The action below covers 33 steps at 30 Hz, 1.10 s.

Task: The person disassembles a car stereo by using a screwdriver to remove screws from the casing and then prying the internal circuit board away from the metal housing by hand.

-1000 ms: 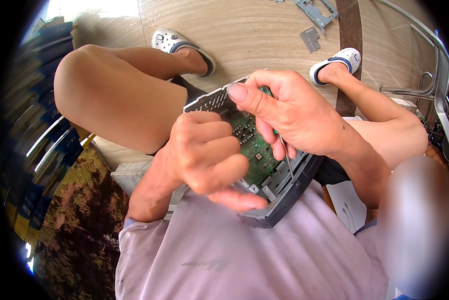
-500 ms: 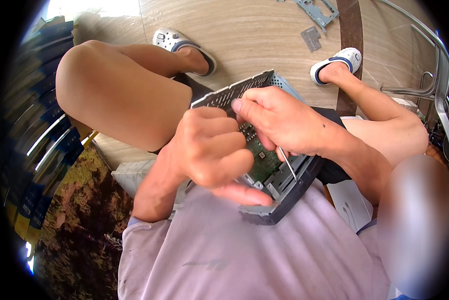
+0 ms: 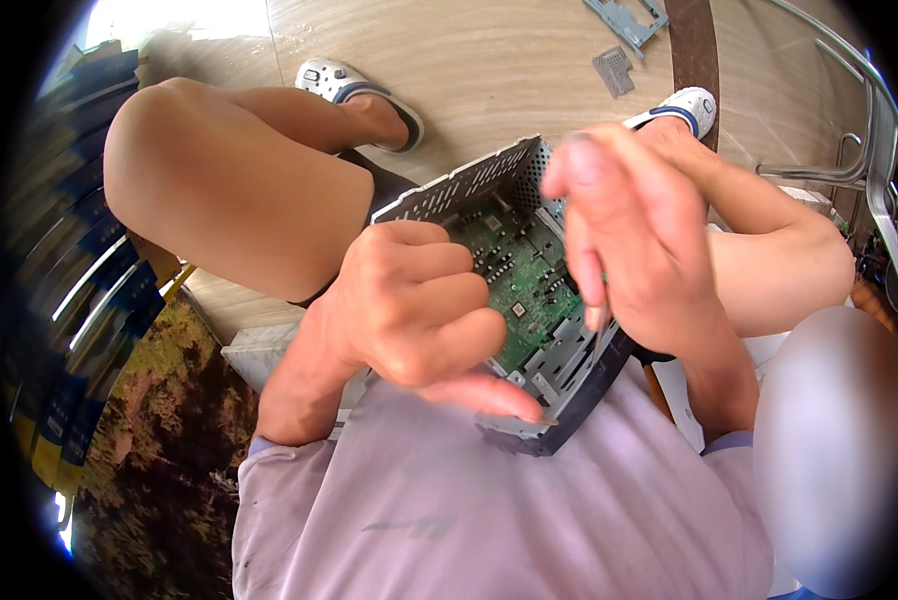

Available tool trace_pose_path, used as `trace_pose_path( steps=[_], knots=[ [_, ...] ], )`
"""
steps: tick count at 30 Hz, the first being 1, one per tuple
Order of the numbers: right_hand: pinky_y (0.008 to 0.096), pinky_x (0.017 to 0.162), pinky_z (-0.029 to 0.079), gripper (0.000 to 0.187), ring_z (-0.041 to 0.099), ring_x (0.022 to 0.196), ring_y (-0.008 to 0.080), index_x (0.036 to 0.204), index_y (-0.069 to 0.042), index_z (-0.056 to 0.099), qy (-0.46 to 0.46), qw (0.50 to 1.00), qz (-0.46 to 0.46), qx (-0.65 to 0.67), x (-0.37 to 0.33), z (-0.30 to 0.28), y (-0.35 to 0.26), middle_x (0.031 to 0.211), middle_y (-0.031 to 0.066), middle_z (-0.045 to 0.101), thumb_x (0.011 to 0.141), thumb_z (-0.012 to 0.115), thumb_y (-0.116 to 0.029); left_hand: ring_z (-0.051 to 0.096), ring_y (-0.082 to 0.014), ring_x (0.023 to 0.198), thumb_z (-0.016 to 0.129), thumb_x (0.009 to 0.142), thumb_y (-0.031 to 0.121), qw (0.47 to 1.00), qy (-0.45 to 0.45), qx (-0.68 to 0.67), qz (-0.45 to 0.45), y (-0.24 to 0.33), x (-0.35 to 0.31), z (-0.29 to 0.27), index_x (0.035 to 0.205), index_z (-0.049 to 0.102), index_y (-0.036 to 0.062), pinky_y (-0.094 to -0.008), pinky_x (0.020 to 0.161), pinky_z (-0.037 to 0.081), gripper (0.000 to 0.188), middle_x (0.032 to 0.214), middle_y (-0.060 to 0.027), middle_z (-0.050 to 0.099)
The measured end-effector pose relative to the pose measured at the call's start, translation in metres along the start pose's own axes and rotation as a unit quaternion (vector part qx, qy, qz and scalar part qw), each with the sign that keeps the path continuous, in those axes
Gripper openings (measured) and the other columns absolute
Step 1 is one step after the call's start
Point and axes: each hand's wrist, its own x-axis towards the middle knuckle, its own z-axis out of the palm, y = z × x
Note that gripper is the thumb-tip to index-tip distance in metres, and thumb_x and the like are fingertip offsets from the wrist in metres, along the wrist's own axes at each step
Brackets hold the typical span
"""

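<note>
An open electronics case (image 3: 459,185) with dark perforated walls rests tilted between my legs, against my lap. Inside it lies a green circuit board (image 3: 514,290), with grey metal brackets along the black front panel (image 3: 579,405). My left hand (image 3: 419,310) is closed at the case's left side, fingers curled and thumb stretched to the corner of the front panel. Raised over the right side of the case, my right hand (image 3: 639,240) is closed and slightly blurred. From it a thin metal tool (image 3: 599,345) points down toward the front panel; its handle is hidden in the palm.
A light blue metal bracket (image 3: 629,25) and a small grey perforated plate (image 3: 614,72) lie on the tiled floor ahead. At the right stands a chrome tube frame (image 3: 869,150). Stacked blue and yellow packages (image 3: 79,270) line the left side.
My right hand has moved right and turned upward with the metal tool, uncovering more of the circuit board. My left hand keeps its hold on the case.
</note>
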Motion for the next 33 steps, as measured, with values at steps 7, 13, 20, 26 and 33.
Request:
trace_pose_path(
  steps=[7, 13, 20, 26, 33],
  knots=[
    [0.0259, 0.039, 0.036, 0.039, 0.046, 0.042, 0.0062, 0.088, -0.003, 0.054, -0.076, 0.996, 0.052, 0.003, 0.002, -0.003, 0.004, 0.055, -0.0020, 0.048, 0.110, 0.049, -0.035, 0.037, -0.0134, 0.043, 0.077, 0.082, 0.052, 1.000, 0.004, -0.006, 0.009, 0.011, 0.013, 0.002, 0.057, 0.032, 0.0142, -0.0291, 0.040, 0.028, 0.064, 0.055, 0.0029, 0.031],
    [0.0251, 0.037, 0.036, 0.037, 0.045, 0.039, 0.0064, 0.095, -0.003, 0.054, -0.112, 0.988, 0.100, -0.032, -0.008, -0.003, 0.006, 0.053, -0.0010, 0.048, 0.111, 0.047, -0.035, 0.038, -0.0136, 0.044, 0.076, 0.084, 0.051, 0.999, 0.011, 0.030, 0.030, 0.016, 0.012, 0.005, 0.058, 0.033, 0.0141, -0.0293, 0.040, 0.028, 0.062, 0.055, 0.0027, 0.031],
    [0.0212, 0.035, 0.033, 0.035, 0.042, 0.037, 0.0044, 0.099, -0.002, 0.054, -0.047, 0.998, 0.006, -0.029, -0.009, -0.008, 0.008, 0.051, -0.0022, 0.048, 0.112, 0.045, -0.034, 0.038, -0.0147, 0.043, 0.078, 0.081, 0.054, 0.993, 0.092, 0.061, 0.038, 0.004, 0.011, 0.016, 0.057, 0.033, 0.0145, -0.0301, 0.039, 0.029, 0.064, 0.055, 0.0019, 0.032],
    [0.0237, 0.040, 0.034, 0.035, 0.044, 0.042, 0.0043, 0.097, -0.003, 0.055, -0.026, 0.999, 0.007, 0.028, -0.007, -0.014, 0.007, 0.056, -0.0029, 0.049, 0.110, 0.050, -0.035, 0.036, -0.0141, 0.043, 0.080, 0.079, 0.056, 0.999, -0.025, -0.008, 0.025, -0.004, 0.017, 0.002, 0.057, 0.032, 0.0147, -0.0303, 0.039, 0.027, 0.067, 0.054, 0.0026, 0.032],
    [0.0228, 0.046, 0.039, 0.034, 0.051, 0.049, 0.0045, 0.098, -0.001, 0.058, 0.009, 0.996, -0.058, 0.060, -0.011, -0.020, 0.013, 0.060, -0.0019, 0.054, 0.110, 0.052, -0.033, 0.030, -0.0109, 0.042, 0.082, 0.078, 0.055, 0.999, 0.012, 0.008, 0.030, 0.001, 0.009, 0.003, 0.056, 0.028, 0.0153, -0.0278, 0.041, 0.019, 0.071, 0.053, 0.0047, 0.027]
  ],
)
